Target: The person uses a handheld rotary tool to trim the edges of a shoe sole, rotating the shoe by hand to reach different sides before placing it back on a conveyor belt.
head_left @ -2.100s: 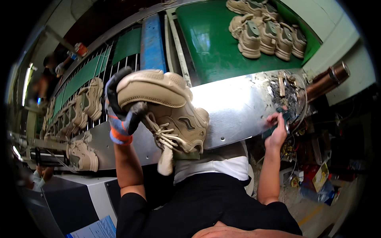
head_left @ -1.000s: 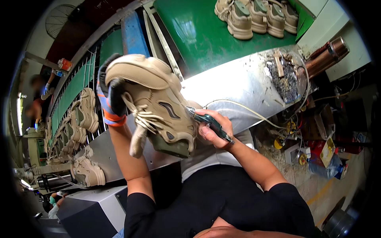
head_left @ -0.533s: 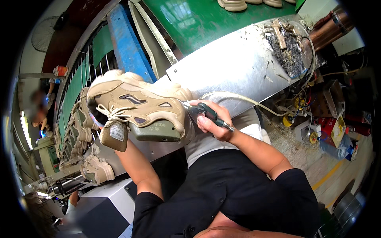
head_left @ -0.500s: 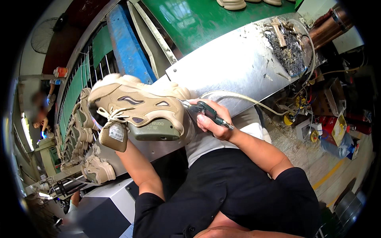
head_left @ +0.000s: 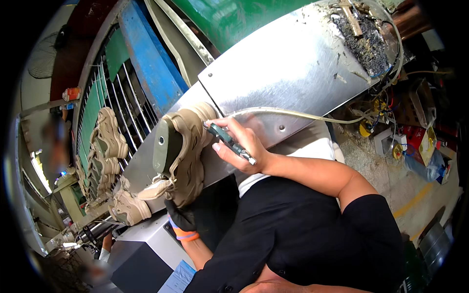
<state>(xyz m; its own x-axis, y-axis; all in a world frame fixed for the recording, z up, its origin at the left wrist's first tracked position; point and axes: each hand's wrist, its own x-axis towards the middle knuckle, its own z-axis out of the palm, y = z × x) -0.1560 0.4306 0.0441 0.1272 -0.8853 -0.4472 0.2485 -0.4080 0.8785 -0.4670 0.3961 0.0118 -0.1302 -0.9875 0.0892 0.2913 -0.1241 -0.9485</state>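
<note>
A beige sneaker [head_left: 188,163] stands turned on end over the near edge of the metal table, with a dark green shoe last [head_left: 166,149] in its opening. My left hand [head_left: 181,217], in a dark glove with an orange cuff, grips the sneaker from below; the shoe hides most of its fingers. In my bare right hand [head_left: 244,146] is a small dark green hand tool [head_left: 228,140] with metal ends. Its tip is close beside the sneaker's sole; I cannot tell whether they touch. A pale hose [head_left: 288,113] runs right from behind that hand.
Several similar sneakers [head_left: 108,136] line a wire rack at left, and one sneaker [head_left: 131,207] lies nearer me. The metal table [head_left: 273,73] carries dark residue [head_left: 366,51] at its far right. A grey machine box [head_left: 139,259] stands at lower left.
My left hand has turned the sneaker, so the last's end now faces left and the gloved hand shows beneath. My right hand has moved slightly left with the tool.
</note>
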